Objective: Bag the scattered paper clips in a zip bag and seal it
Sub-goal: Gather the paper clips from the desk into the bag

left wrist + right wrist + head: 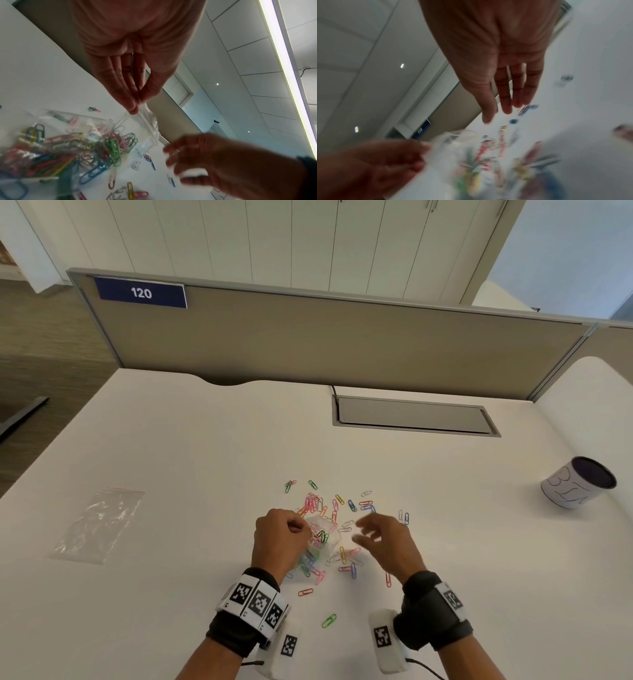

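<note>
My left hand [291,527] pinches the top edge of a clear zip bag [320,537] between thumb and fingertips and holds it up over the desk. In the left wrist view the zip bag [144,129] hangs open with several coloured paper clips [102,147] inside. My right hand [371,534] hovers just right of the bag's mouth, fingers loosely spread and holding nothing; it is blurred in the right wrist view. More loose paper clips [346,505] lie scattered on the white desk [205,457] around and below both hands, with a green paper clip [329,620] nearest me.
A second clear zip bag [99,523] lies flat at the desk's left. A cylindrical pen cup [577,484] lies tipped at the right. A grey cable hatch [414,416] sits at the back, before the partition [342,337].
</note>
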A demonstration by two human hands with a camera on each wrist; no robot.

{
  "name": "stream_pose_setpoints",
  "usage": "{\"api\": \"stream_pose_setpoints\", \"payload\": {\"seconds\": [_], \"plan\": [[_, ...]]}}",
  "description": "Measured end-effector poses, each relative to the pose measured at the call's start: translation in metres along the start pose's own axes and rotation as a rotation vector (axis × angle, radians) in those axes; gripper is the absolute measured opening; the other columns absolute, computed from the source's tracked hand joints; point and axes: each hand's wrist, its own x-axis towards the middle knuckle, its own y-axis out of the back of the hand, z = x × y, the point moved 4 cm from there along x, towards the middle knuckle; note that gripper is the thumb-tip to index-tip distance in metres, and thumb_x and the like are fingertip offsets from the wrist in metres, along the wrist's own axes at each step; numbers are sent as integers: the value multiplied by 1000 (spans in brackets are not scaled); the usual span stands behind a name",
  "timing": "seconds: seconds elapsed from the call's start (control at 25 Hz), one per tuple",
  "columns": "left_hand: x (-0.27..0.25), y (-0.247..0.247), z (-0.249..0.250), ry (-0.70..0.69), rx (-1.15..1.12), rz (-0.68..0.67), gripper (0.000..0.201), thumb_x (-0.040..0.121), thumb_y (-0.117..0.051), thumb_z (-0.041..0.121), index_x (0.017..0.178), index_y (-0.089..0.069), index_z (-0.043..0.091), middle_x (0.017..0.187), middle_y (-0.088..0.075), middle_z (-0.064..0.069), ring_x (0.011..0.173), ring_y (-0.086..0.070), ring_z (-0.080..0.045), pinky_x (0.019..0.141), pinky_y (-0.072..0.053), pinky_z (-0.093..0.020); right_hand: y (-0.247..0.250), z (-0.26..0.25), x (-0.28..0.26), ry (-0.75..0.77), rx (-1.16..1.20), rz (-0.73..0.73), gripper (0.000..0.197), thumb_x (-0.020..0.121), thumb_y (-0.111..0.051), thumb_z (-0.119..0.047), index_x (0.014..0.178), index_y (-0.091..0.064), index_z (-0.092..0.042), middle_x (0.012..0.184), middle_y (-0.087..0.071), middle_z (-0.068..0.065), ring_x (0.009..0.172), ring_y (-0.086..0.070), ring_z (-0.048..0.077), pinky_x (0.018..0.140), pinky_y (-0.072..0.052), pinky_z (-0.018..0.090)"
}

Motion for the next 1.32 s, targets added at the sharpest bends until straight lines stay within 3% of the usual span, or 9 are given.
{"api": "stream_pose_setpoints", "payload": {"seconds": [0.16,0.32,0.44,0.56,0.68,0.76,0.84,1.0,1.32], "plan": [[2,27,-2,-6,-5,61,3,79,-75,7,75,-76,8,65,-75,-5,60,-73,-16,69,-64,-35,-22,40,-6,-197,-299,-175,62,71,-82,-24,122,-48,-15,118,-47,10,109,-49,29,89,-51,38],[0,54,-5,20,-8,126,6,79,-74,8,73,-76,7,60,-74,-4,55,-72,-16,66,-64,-37,-54,12,8,-56,-200,-230,55,73,-79,-12,120,-51,-14,120,-51,12,100,-55,24,86,-51,31],[-7,78,-8,38,-8,166,6,79,-73,7,74,-76,6,60,-74,-7,52,-72,-17,64,-64,-39,-65,-17,18,86,-175,-197,51,78,-75,-23,124,-53,-17,126,-52,12,106,-52,23,93,-48,34],[-14,103,-11,62,24,196,7,75,-73,5,69,-75,7,57,-73,-7,53,-72,-20,65,-64,-40,-84,-37,25,210,-337,-330,85,69,-77,-48,142,-35,-35,156,-23,5,143,-17,33,114,-25,51],[-18,120,-3,49,186,185,7,71,-72,5,65,-75,8,59,-72,-4,58,-71,-21,62,-61,-34,-108,-52,31,281,-544,-525,101,66,-76,-55,146,-14,-46,161,7,-3,146,15,33,115,-1,61],[-17,127,2,65,260,183,7,69,-71,5,63,-75,8,60,-72,-2,60,-70,-21,57,-56,-28,-117,-57,33,308,-633,-549,92,72,-76,-46,145,-19,-45,162,0,-2,147,8,34,114,-4,62],[-14,127,2,81,280,175,7,68,-71,5,61,-74,6,58,-71,-3,60,-70,-22,57,-57,-29,-119,-57,35,339,-641,-490,74,78,-74,-33,141,-35,-40,158,-20,1,144,-11,33,113,-21,57],[-14,111,-5,82,211,112,9,71,-70,4,64,-75,4,58,-73,-7,56,-71,-21,66,-63,-35,-113,-53,38,460,-528,-326,34,86,-65,-11,118,-65,-22,122,-58,8,116,-49,29,93,-47,37],[-19,75,-14,38,117,106,9,78,-71,8,69,-74,11,62,-71,0,60,-70,-14,64,-57,-25,-101,-44,33,414,-559,-189,24,87,-48,0,103,-65,-7,93,-68,13,85,-64,31,69,-47,33]]}}
